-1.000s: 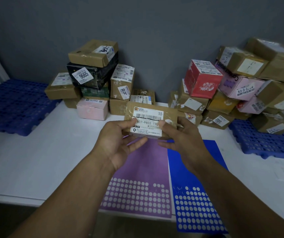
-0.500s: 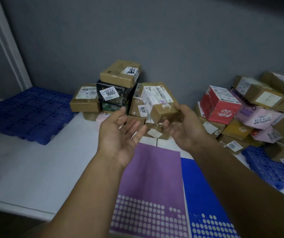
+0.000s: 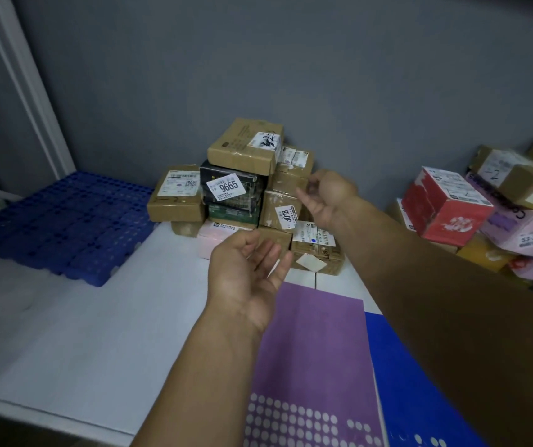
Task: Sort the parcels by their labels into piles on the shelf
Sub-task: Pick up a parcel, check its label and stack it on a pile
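Your left hand lies open, palm up. Your right hand hangs loose and empty beside the left pile. Next, I think, grab a parcel from the right heap and read its label.

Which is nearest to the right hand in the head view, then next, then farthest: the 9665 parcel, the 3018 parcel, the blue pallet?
1. 3018 parcel, just left of the right hand.
2. 9665 parcel, farther left.
3. Blue pallet, far left, well beyond both parcels.
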